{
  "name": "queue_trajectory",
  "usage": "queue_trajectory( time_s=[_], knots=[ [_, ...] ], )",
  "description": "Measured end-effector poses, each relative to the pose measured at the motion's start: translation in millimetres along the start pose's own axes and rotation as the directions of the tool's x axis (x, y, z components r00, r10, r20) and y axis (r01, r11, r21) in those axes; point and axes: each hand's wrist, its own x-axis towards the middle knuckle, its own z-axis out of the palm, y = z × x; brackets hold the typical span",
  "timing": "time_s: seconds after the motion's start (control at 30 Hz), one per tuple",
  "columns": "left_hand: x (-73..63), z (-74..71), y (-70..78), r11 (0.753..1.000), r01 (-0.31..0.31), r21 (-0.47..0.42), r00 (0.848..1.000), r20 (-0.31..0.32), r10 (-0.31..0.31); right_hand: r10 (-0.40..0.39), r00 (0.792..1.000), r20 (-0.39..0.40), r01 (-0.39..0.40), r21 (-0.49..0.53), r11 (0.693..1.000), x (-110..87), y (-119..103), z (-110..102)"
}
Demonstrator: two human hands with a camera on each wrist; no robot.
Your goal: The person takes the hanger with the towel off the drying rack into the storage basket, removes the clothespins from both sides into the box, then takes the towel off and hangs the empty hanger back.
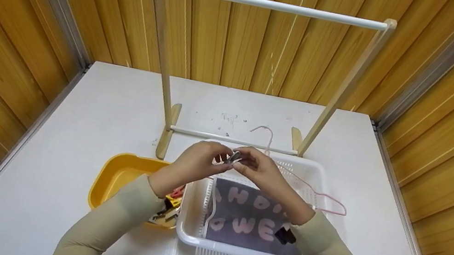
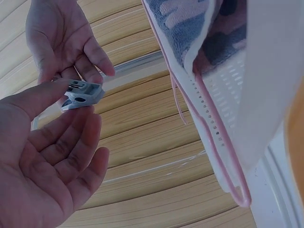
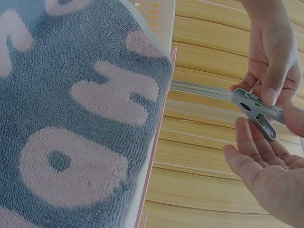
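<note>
A small grey clothespin (image 1: 233, 157) is held up over the back part of the white basket (image 1: 233, 251), between my two hands. My left hand (image 1: 201, 156) pinches it between thumb and fingers. From the other side, my right hand (image 1: 265, 171) pinches it too, its thumb at one end of the clothespin (image 3: 259, 110) in the right wrist view. Below the hands, a dark grey-blue towel (image 1: 240, 237) with pink letters lies in the basket. A pink hanger (image 1: 333, 198) reaches past the basket's right side, and its hook points toward the back.
Left of the basket stands a yellow tub (image 1: 108, 167) with several clothespins (image 1: 167, 213), partly hidden by my left forearm. A drying rack with a white top bar (image 1: 272, 4) and wooden legs stands behind. Wood-patterned walls enclose the white table (image 1: 68, 127).
</note>
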Motion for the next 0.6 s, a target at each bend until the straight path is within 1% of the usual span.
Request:
queue_trajectory(
  time_s=[0.13,0.33,0.47,0.6],
  knots=[
    [-1.1,-8.5,-1.7,0.999,0.001,0.042,0.999,0.034,-0.003,-0.010,1.000,0.006,0.011,-0.036,0.999,0.0,1.9,-2.2],
    [-5.4,-30.6,-7.1,0.997,0.022,0.076,0.994,0.101,-0.029,-0.011,1.000,-0.019,0.009,-0.085,0.996,-1.2,6.1,-12.0],
    [-15.0,-44.2,-13.9,0.991,0.020,0.129,0.990,0.133,-0.037,-0.006,1.000,-0.028,0.003,-0.095,0.996,-2.7,10.2,-17.6],
    [-27.8,-53.4,-22.5,0.981,0.051,0.185,0.981,0.174,-0.084,0.006,1.000,-0.011,-0.007,-0.109,0.994,-6.3,13.3,-22.0]
  ],
)
